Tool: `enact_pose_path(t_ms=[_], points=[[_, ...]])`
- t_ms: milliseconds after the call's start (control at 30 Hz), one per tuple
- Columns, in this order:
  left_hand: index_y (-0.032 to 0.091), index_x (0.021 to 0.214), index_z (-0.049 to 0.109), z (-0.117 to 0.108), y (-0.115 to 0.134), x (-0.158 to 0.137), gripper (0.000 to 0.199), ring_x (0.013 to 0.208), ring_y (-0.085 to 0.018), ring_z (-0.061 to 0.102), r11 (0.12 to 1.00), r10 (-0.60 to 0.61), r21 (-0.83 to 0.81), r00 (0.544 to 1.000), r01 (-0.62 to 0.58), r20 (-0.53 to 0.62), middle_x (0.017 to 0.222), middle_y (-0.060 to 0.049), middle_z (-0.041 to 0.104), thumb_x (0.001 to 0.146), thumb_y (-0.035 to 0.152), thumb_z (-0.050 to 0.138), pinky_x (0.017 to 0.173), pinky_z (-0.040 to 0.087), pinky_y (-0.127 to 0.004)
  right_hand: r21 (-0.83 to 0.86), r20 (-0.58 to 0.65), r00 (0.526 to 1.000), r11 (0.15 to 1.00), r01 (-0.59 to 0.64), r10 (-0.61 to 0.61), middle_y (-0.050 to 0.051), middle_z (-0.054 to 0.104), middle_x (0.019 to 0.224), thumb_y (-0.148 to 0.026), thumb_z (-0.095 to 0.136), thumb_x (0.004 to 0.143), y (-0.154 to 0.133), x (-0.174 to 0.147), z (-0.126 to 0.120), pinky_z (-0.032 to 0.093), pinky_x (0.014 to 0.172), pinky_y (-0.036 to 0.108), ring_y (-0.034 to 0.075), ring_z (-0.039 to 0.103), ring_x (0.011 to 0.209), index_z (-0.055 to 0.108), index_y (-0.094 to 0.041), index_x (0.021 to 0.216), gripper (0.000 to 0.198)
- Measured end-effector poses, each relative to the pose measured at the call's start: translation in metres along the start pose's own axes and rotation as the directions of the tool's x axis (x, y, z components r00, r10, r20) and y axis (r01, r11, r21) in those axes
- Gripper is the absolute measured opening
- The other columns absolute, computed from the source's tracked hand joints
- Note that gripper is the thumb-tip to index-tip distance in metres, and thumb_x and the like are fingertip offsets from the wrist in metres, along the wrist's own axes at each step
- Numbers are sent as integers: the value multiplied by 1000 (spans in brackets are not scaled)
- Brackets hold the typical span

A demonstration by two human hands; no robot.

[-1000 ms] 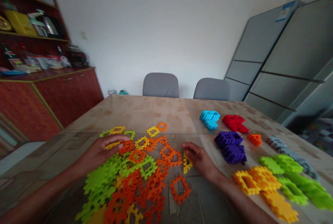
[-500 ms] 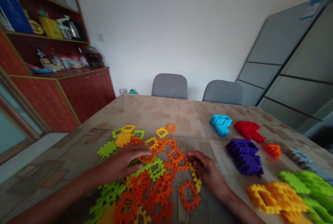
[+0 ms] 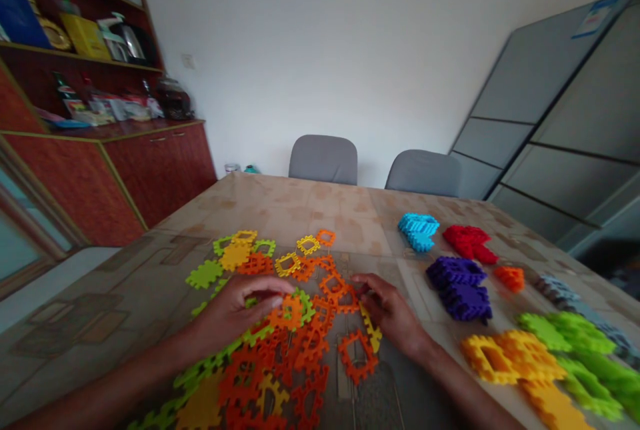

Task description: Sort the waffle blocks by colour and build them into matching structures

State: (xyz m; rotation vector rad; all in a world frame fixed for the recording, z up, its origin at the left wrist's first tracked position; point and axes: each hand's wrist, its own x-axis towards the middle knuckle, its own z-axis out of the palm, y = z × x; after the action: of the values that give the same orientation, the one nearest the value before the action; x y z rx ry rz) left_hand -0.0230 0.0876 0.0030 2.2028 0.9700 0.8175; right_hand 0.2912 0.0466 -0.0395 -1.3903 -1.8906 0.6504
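Note:
My left hand [image 3: 250, 303] is over the loose pile, thumb and fingertips closed on an orange interlocking tile [image 3: 289, 311] with a cut-out middle. Just behind that tile lies a green tile [image 3: 306, 307]. My right hand [image 3: 387, 307] hovers at the pile's right side, fingers bent and a little apart, with nothing visible between them. Its fingertips are near an orange tile [image 3: 346, 298]; a yellow tile [image 3: 371, 330] is partly hidden beneath it. An orange frame tile [image 3: 358, 357] lies flat in front of the right hand.
Colour-sorted stacks stand on the right: light blue [image 3: 418, 230], red [image 3: 469, 243], purple [image 3: 460, 289], orange [image 3: 510, 278], yellow-orange [image 3: 515, 357], green [image 3: 575, 343] and grey [image 3: 565, 297]. Two grey chairs [image 3: 323, 160] stand beyond the patterned table [image 3: 280, 207].
My left hand has closed on the orange tile, which now shows raised at its fingertips. My right hand has barely moved. The view has shifted slightly.

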Motion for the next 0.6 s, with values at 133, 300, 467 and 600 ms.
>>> enact_pose_path(t_ms=[133,300,467,600], points=[[27,100,76,18,16,-11,22,92,-18,73,997,-24,-66,995,31,99,100,0,78,91,30,56,84,56,-24,-195,88,992,975,111,-95,11,64,128,-18,55,88,-17,9,6,43,105,40,24,57,118,60,-18,127,39],[33,105,74,36,21,-20,20,92,-14,72,983,177,18,964,-184,200,101,5,77,95,25,59,87,54,-19,-382,102,995,923,40,-1,13,67,123,-34,68,85,-32,23,16,42,102,49,31,58,113,63,-17,126,45],[33,118,67,42,23,-17,25,100,-14,72,879,409,155,880,-452,243,113,4,75,100,23,54,90,53,-14,-497,63,994,867,-43,86,17,67,116,-49,66,86,-42,40,26,43,95,50,35,58,111,68,-14,114,45],[32,115,69,40,23,-14,22,99,-13,73,839,467,208,861,-503,199,111,3,75,102,27,51,90,53,-12,-499,111,992,867,7,55,15,68,111,-43,66,87,-46,46,19,42,96,45,31,58,109,68,-14,111,37]])
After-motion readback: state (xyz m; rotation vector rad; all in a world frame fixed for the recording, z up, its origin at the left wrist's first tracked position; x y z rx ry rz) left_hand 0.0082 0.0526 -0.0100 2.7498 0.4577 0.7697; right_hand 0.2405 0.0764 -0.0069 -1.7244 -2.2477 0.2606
